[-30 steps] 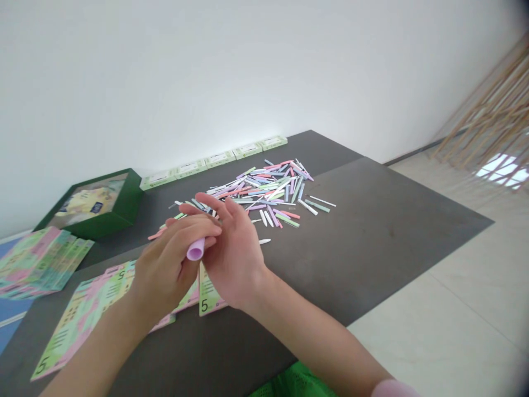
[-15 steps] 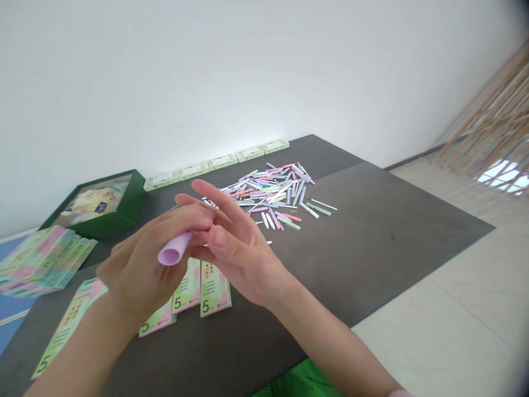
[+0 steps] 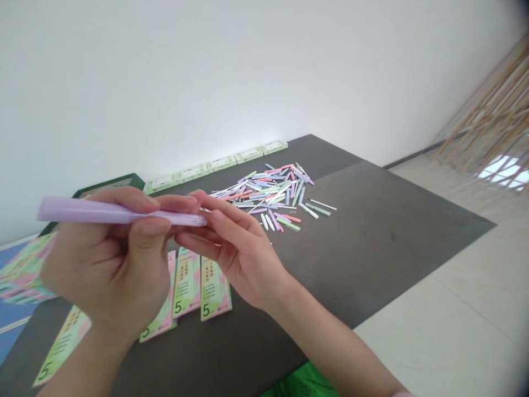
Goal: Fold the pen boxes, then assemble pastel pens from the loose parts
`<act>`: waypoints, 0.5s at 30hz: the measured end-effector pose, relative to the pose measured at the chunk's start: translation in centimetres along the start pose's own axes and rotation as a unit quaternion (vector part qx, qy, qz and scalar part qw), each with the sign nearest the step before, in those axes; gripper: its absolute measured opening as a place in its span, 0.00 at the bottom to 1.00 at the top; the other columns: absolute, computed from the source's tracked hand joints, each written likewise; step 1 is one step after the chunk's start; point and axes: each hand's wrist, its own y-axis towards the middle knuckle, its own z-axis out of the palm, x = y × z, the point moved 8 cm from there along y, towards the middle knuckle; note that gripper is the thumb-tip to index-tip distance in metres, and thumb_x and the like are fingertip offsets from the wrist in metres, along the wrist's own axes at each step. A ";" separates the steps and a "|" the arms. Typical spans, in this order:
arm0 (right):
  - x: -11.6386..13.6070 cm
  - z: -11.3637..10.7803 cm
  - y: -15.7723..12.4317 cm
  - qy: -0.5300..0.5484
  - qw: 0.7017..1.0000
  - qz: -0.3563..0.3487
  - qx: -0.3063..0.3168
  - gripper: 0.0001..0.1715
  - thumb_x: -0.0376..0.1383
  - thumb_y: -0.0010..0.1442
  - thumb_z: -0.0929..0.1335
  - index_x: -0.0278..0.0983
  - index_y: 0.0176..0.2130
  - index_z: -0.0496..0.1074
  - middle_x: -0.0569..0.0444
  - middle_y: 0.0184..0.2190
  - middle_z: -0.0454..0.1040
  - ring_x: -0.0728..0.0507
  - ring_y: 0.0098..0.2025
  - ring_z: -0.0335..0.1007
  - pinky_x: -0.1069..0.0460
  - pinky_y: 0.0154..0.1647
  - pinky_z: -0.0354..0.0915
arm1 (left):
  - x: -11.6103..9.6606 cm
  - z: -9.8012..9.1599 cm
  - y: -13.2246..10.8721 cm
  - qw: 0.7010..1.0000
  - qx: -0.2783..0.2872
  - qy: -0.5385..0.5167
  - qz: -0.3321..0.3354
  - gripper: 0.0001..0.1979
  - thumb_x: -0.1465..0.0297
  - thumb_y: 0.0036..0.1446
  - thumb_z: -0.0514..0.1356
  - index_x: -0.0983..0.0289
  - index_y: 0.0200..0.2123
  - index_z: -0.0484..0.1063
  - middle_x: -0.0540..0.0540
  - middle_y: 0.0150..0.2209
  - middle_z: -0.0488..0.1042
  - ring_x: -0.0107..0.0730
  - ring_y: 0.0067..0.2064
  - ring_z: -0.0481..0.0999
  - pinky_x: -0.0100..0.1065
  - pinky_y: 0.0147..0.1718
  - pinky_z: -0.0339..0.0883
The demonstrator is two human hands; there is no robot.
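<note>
Lilac tube (image 3: pixel 91 210), one, in left grip (image 3: pixel 115 259), five boxes (image 3: pixel 221 164)

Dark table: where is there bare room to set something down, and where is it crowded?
The widest bare patch of table stretches from the stick pile to the right corner. Another, smaller, lies between the printed packets and both forearms. Crowded: the pile, the box row, and left, where the left hand holds a lilac tube.
</note>
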 end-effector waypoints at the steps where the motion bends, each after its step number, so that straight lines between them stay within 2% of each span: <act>1: 0.0 -0.1 0.1 -0.011 1.000 -0.005 0.000 0.09 0.32 0.58 0.68 0.40 0.39 0.76 0.60 0.35 0.79 0.52 0.36 0.77 0.53 0.49 0.73 | 0.2 0.2 0.1 0.998 -0.006 -0.054 -0.030 0.09 0.60 0.54 0.66 0.55 0.34 0.71 0.43 0.31 0.81 0.31 0.34 0.81 0.38 0.39 0.80; 3: 0.3 -0.1 0.2 -0.048 0.998 -0.031 0.004 0.11 0.29 0.55 0.70 0.40 0.39 0.76 0.61 0.33 0.79 0.53 0.34 0.76 0.54 0.46 0.74 | 0.7 0.6 0.3 0.986 -0.004 -0.144 -0.088 0.08 0.64 0.54 0.67 0.56 0.34 0.71 0.43 0.30 0.81 0.29 0.32 0.81 0.32 0.36 0.80; 5: 0.8 -0.2 0.3 -0.107 0.992 -0.070 0.004 0.09 0.30 0.53 0.71 0.40 0.37 0.75 0.61 0.29 0.78 0.52 0.31 0.76 0.55 0.40 0.75 | 1.7 0.9 0.5 0.968 -0.003 -0.190 -0.162 0.02 0.70 0.58 0.63 0.58 0.34 0.72 0.43 0.28 0.81 0.27 0.31 0.82 0.26 0.33 0.80; 7: 1.5 -0.3 0.1 -0.185 0.976 -0.116 0.001 0.05 0.34 0.54 0.71 0.39 0.35 0.74 0.61 0.24 0.75 0.52 0.25 0.74 0.57 0.29 0.73 | 3.0 0.6 0.5 0.942 -0.039 -0.219 -0.249 0.09 0.73 0.64 0.55 0.61 0.32 0.72 0.45 0.24 0.80 0.25 0.27 0.81 0.21 0.27 0.78; 9: 2.4 -0.1 -0.4 -0.283 0.940 -0.190 -0.006 0.05 0.37 0.56 0.71 0.38 0.32 0.72 0.63 0.18 0.70 0.54 0.18 0.67 0.60 0.18 0.64 | 4.0 0.6 0.2 0.910 -0.076 -0.245 -0.326 0.16 0.74 0.68 0.47 0.64 0.30 0.71 0.46 0.21 0.78 0.22 0.24 0.80 0.17 0.22 0.73; 10: 3.0 0.2 -1.0 -0.339 0.907 -0.250 -0.012 0.06 0.37 0.57 0.71 0.38 0.31 0.71 0.64 0.17 0.68 0.55 0.16 0.63 0.60 0.15 0.59 | 4.3 0.7 0.1 0.895 -0.085 -0.256 -0.355 0.19 0.73 0.69 0.44 0.65 0.30 0.71 0.47 0.21 0.77 0.21 0.23 0.79 0.16 0.20 0.71; 11: 3.7 0.8 -1.8 -0.397 0.861 -0.318 -0.018 0.05 0.35 0.58 0.70 0.38 0.32 0.71 0.64 0.17 0.68 0.56 0.15 0.60 0.60 0.14 0.56 | 4.3 0.9 0.0 0.884 -0.088 -0.266 -0.374 0.20 0.72 0.69 0.43 0.66 0.30 0.70 0.47 0.20 0.77 0.19 0.22 0.78 0.14 0.18 0.70; 13: 4.5 2.3 -3.9 -0.499 0.743 -0.445 -0.022 0.02 0.32 0.62 0.67 0.38 0.35 0.71 0.63 0.20 0.70 0.57 0.17 0.59 0.60 0.18 0.58 | 4.0 1.1 -0.2 0.874 -0.083 -0.278 -0.391 0.20 0.69 0.70 0.43 0.66 0.31 0.70 0.47 0.21 0.75 0.17 0.21 0.77 0.13 0.19 0.69; 15: 4.4 3.9 -5.7 -0.571 0.637 -0.518 -0.010 0.05 0.30 0.64 0.65 0.38 0.39 0.71 0.63 0.20 0.70 0.57 0.20 0.61 0.59 0.23 0.60 | 3.3 1.1 -0.4 0.875 -0.081 -0.279 -0.387 0.19 0.65 0.69 0.45 0.65 0.32 0.70 0.46 0.22 0.74 0.16 0.22 0.77 0.13 0.21 0.70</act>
